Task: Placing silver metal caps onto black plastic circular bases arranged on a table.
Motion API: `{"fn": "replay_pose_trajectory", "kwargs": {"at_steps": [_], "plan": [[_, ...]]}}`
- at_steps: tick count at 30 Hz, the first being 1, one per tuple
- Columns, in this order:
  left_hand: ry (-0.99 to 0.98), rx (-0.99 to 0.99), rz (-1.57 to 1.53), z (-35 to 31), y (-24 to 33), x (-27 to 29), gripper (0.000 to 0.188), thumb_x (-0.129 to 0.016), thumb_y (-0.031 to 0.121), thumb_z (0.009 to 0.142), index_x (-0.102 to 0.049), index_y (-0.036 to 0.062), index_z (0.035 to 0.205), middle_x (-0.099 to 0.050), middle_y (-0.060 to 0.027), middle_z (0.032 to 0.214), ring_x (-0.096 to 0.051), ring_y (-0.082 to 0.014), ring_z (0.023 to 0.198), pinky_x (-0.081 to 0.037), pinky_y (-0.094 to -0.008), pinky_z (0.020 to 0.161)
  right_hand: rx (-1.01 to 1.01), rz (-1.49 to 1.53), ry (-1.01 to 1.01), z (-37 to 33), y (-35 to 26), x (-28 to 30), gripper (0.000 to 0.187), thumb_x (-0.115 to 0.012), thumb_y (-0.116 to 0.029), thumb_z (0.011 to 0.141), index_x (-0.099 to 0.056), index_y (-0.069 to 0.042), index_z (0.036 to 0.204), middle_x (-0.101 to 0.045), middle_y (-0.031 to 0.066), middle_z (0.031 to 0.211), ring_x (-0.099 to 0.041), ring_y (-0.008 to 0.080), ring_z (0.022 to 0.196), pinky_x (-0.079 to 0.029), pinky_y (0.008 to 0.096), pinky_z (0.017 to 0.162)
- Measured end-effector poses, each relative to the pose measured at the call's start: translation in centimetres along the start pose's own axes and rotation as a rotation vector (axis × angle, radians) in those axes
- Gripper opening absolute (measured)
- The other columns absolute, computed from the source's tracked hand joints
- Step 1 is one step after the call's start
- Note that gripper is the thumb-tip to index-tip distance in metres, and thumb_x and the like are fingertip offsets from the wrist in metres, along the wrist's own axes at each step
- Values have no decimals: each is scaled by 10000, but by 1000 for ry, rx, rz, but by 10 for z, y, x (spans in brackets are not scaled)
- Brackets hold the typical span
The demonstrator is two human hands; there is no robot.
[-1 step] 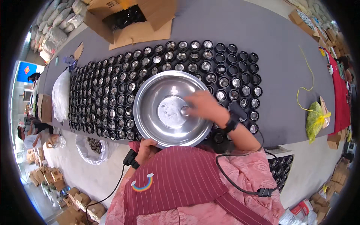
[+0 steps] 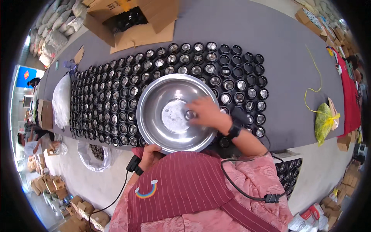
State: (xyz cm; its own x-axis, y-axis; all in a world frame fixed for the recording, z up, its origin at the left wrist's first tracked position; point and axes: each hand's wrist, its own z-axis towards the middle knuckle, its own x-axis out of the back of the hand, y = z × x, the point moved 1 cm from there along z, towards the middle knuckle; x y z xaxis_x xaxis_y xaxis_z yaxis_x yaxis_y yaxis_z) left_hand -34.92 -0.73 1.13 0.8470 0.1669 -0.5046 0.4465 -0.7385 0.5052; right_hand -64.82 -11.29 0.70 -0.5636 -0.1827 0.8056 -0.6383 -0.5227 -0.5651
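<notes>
A wide, shiny metal bowl (image 2: 154,129) is in front of my chest, over the near side of the black cups. My left hand (image 2: 150,154) grips its near-left rim, thumb on top; the other fingers are hidden. Inside the bowl is my right hand (image 2: 206,112), blurred, with bent fingers around a small round metal piece (image 2: 190,115). A few tiny dark bits lie on the bowl's pale bottom. Rows of black round cups (image 2: 123,92), many with shiny metal insides, cover the grey table on both sides of the bowl and beyond it.
An open cardboard box (image 2: 164,33) with black parts stands at the far left. White plastic bagging (image 2: 63,101) lies at the left end, and a yellow-green bag (image 2: 324,125) at the right. A floor sack (image 2: 88,161) is lower left. A cable (image 2: 232,181) crosses my right sleeve.
My right hand has shifted slightly left inside the bowl, with its fingers around the small metal piece. My left hand keeps its grip on the rim.
</notes>
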Motion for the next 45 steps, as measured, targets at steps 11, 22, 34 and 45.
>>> {"fn": "replay_pose_trajectory", "kwargs": {"at_steps": [11, 22, 34, 45], "plan": [[-76, -38, -32, -2, 9, 2, 644, -535, 50, 700, -389, -18, 1323, -539, -178, 1242, -530, -360, 1173, -395, -592, 1031, -280, 57, 657, -3, 51, 46, 358, -686, -156, 742, -619, -54, 1079, -623, 144, 1032, -592, 323, 950, -485, 411, 845], [30, -115, -271, -14, 15, 21, 681, -567, 85, 641, -451, 14, 1308, -560, -146, 1254, -514, -334, 1183, -372, -496, 1061, -758, -515, 470, -26, 201, 31, 512, -671, -169, 763, -552, -114, 1258, -565, 94, 1239, -523, 304, 1141, -421, 460, 929], [110, -169, -398, -58, 36, 18, 649, -580, 151, 613, -520, 15, 1245, -590, -129, 1218, -525, -343, 1151, -359, -513, 1058, -650, -537, 200, -13, 165, -9, 447, -545, -80, 789, -573, -96, 1235, -535, 75, 1347, -406, 315, 1312, -227, 569, 1060], [88, -268, -584, -120, 5, 110, 499, -450, 191, 836, -497, -45, 1273, -549, -199, 1302, -523, -342, 1203, -380, -467, 1071, -451, -691, 329, 17, 121, 10, 404, -631, -82, 704, -660, -133, 1103, -603, 68, 1245, -546, 289, 1164, -451, 425, 954]]}}
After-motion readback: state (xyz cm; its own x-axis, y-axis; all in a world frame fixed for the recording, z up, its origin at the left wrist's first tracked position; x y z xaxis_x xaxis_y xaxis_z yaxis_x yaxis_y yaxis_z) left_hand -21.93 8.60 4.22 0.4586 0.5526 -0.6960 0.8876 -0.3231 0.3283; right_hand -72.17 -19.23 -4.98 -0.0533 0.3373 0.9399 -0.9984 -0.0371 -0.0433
